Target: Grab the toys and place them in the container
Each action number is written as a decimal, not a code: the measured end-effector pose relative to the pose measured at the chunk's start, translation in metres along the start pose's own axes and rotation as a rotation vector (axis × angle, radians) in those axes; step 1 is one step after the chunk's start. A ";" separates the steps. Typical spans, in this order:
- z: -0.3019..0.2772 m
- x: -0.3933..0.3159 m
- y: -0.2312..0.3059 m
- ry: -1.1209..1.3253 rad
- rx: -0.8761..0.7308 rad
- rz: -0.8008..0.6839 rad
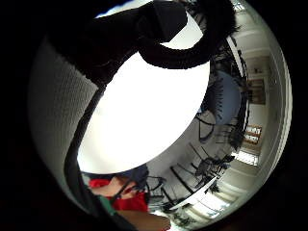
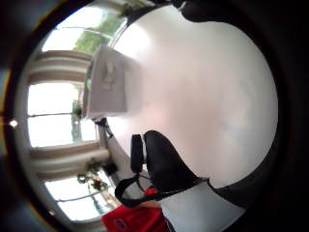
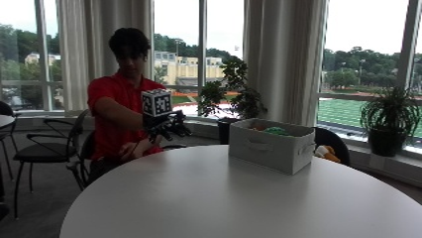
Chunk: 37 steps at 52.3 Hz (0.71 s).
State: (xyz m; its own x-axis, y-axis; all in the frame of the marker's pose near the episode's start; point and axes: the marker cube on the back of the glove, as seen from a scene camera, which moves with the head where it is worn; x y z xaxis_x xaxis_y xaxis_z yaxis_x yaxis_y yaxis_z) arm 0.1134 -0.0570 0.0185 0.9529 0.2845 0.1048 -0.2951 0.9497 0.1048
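Sitting behind the round white table (image 3: pixel 217 198), a person in a red shirt holds the gloved right hand (image 3: pixel 168 126) up in the air above the table's near-side edge, well apart from the box (image 3: pixel 270 146). Its fingers hang loosely and hold nothing. The bare hand (image 3: pixel 141 148) rests low by the table's edge. The grey fabric box stands toward the window side of the table, with a green toy (image 3: pixel 276 131) showing above its rim. An orange and white toy (image 3: pixel 324 152) lies beyond the table, just beside the box's far corner. No writing can be read on the box.

From the little-finger side, the bare table top (image 1: pixel 144 110) fills the middle, with black glove fingers (image 1: pixel 159 29) curved over it, touching nothing.

From the thumb side, the box (image 2: pixel 108 84) stands on the table (image 2: pixel 203 96) by the windows, a slot handle on its side, and a black finger (image 2: pixel 164 164) sticks out over the bare top.
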 end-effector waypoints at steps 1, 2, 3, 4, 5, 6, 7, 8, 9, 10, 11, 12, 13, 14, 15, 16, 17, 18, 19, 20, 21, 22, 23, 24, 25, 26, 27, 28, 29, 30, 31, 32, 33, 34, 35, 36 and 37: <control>0.000 0.001 0.004 0.001 -0.028 -0.056; 0.001 0.001 0.007 0.003 -0.047 -0.094; 0.002 0.001 0.009 0.005 -0.058 -0.112; 0.002 0.001 0.011 0.007 -0.064 -0.119; 0.003 0.000 0.012 0.008 -0.067 -0.121; 0.004 -0.001 0.012 0.007 -0.068 -0.121; 0.004 -0.002 0.013 0.005 -0.069 -0.121; 0.005 -0.003 0.013 0.001 -0.070 -0.120; 0.006 -0.004 0.014 -0.004 -0.071 -0.119; 0.007 -0.005 0.014 -0.009 -0.071 -0.118; 0.007 -0.006 0.015 -0.014 -0.071 -0.117; 0.008 -0.007 0.015 -0.017 -0.070 -0.117; 0.009 -0.009 0.016 -0.020 -0.069 -0.117; 0.010 -0.010 0.017 -0.023 -0.070 -0.117; 0.011 -0.012 0.018 -0.027 -0.072 -0.118; 0.012 -0.014 0.020 -0.032 -0.074 -0.118; 0.014 -0.016 0.022 -0.038 -0.077 -0.119; 0.016 -0.019 0.024 -0.044 -0.080 -0.119; 0.018 -0.022 0.026 -0.048 -0.083 -0.120; 0.020 -0.025 0.028 -0.051 -0.087 -0.121; 0.023 -0.028 0.030 -0.052 -0.091 -0.122; 0.025 -0.030 0.033 -0.052 -0.096 -0.124; 0.026 -0.032 0.035 -0.053 -0.099 -0.126; 0.028 -0.034 0.036 -0.054 -0.102 -0.129; 0.029 -0.036 0.037 -0.056 -0.105 -0.131; 0.029 -0.037 0.038 -0.059 -0.107 -0.134; 0.030 -0.038 0.039 -0.062 -0.109 -0.136; 0.030 -0.040 0.041 -0.065 -0.111 -0.138; 0.030 -0.041 0.043 -0.067 -0.112 -0.138; 0.031 -0.043 0.045 -0.069 -0.114 -0.137; 0.031 -0.044 0.048 -0.072 -0.117 -0.136; 0.031 -0.046 0.051 -0.075 -0.121 -0.135; 0.031 -0.047 0.053 -0.077 -0.124 -0.133; 0.030 -0.047 0.053 -0.079 -0.126 -0.131; 0.029 -0.047 0.051 -0.079 -0.124 -0.129; 0.028 -0.046 0.050 -0.076 -0.121 -0.126; 0.027 -0.045 0.049 -0.073 -0.118 -0.124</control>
State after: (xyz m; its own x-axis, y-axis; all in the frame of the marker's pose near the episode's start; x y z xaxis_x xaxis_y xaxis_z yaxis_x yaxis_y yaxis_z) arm 0.0540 -0.0270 0.0458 0.9726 0.1581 0.1703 -0.1613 0.9869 0.0051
